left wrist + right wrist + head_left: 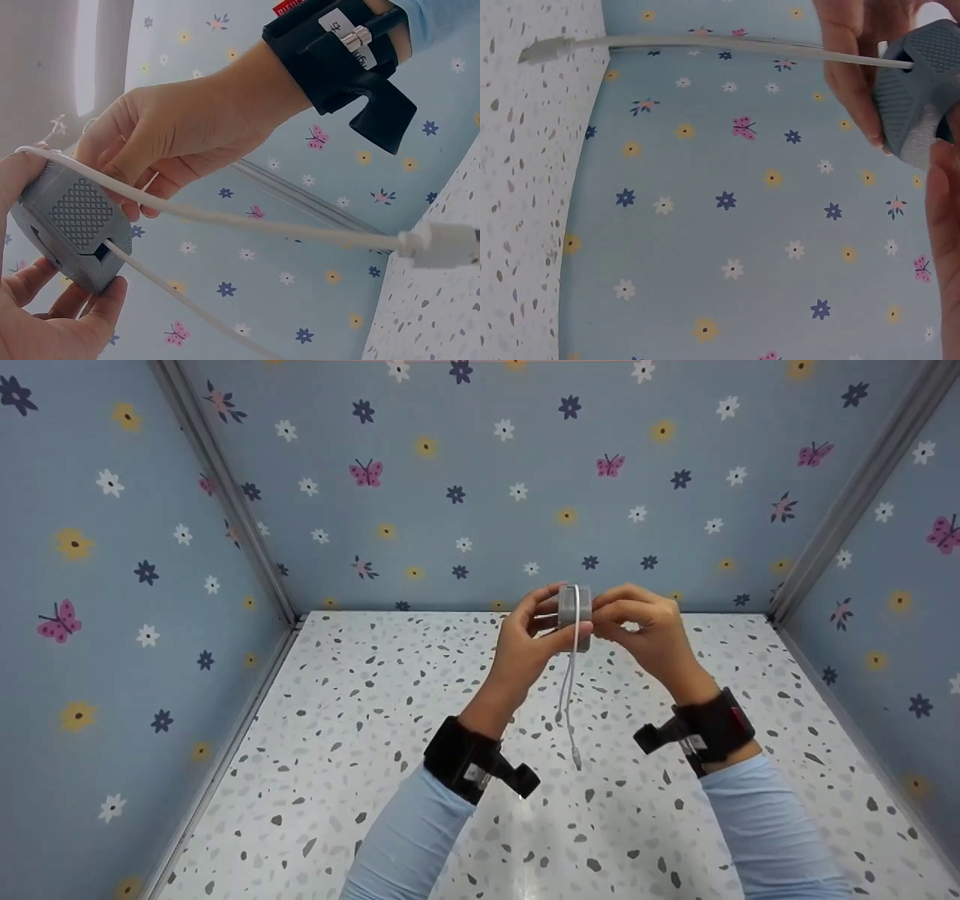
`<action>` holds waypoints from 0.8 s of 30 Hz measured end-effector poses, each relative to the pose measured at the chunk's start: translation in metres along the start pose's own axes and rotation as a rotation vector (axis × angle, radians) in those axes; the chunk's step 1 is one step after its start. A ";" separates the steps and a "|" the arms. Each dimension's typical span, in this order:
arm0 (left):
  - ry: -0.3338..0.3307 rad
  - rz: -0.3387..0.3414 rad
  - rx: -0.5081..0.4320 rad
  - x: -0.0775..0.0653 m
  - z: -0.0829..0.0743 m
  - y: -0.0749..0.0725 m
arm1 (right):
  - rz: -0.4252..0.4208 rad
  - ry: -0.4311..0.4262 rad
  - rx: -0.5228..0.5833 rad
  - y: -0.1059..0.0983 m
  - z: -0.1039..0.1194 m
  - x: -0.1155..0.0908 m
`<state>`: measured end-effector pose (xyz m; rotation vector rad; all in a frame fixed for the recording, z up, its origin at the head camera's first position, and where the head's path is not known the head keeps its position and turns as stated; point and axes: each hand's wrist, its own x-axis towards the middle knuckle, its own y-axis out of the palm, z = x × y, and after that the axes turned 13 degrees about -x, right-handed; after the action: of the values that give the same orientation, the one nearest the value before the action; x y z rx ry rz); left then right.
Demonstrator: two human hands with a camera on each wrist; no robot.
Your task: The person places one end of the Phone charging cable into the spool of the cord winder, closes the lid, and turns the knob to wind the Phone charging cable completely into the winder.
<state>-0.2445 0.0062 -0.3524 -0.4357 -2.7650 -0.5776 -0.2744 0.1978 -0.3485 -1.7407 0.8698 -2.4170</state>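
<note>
My left hand (521,649) grips a grey plastic cable winder (568,615), thumb on the near side and fingers behind. Its sides are ribbed and diamond-textured, as the left wrist view shows. A white charging cable (217,216) passes over the winder, and another stretch of it comes out of a slot. Two cable ends dangle below, the lower with a white plug (576,757). At the winder's right side, my right hand (646,622) pinches a thin length of the cable between thumb and bent fingers. Its fingertips are partly hidden behind the winder in the right wrist view.
Beneath the hands lies a white speckled tabletop (360,750). Blue flowered panels stand at the back (480,465), left (90,660) and right (892,607), joined by grey metal corner posts (225,487). Each wrist wears a black camera strap (461,757).
</note>
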 end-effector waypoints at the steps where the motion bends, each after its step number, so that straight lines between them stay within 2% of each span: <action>1: 0.001 -0.003 0.002 0.000 0.000 0.000 | 0.032 0.041 0.038 -0.001 0.000 0.000; 5: 0.005 -0.009 0.019 0.000 0.001 0.000 | 0.114 0.226 0.191 -0.003 0.002 0.000; 8: 0.006 -0.012 0.024 0.000 0.001 0.000 | 0.120 0.347 0.273 -0.002 0.005 0.000; 11: 0.008 -0.020 0.026 0.001 0.002 0.001 | 0.097 0.427 0.357 0.002 0.008 0.000; 15: 0.010 -0.037 0.031 0.002 0.002 0.001 | 0.058 0.489 0.463 0.007 0.014 0.000; 18: 0.008 -0.054 0.039 0.002 0.002 0.000 | 0.038 0.522 0.459 0.011 0.019 -0.001; 21: 0.003 -0.068 0.042 0.001 0.002 -0.001 | 0.021 0.545 0.396 0.014 0.021 -0.002; 24: -0.003 -0.069 0.041 0.000 0.002 -0.001 | 0.018 0.524 0.338 0.016 0.019 -0.006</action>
<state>-0.2454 0.0060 -0.3543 -0.3337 -2.7981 -0.5360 -0.2603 0.1791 -0.3566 -1.0002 0.4489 -2.8453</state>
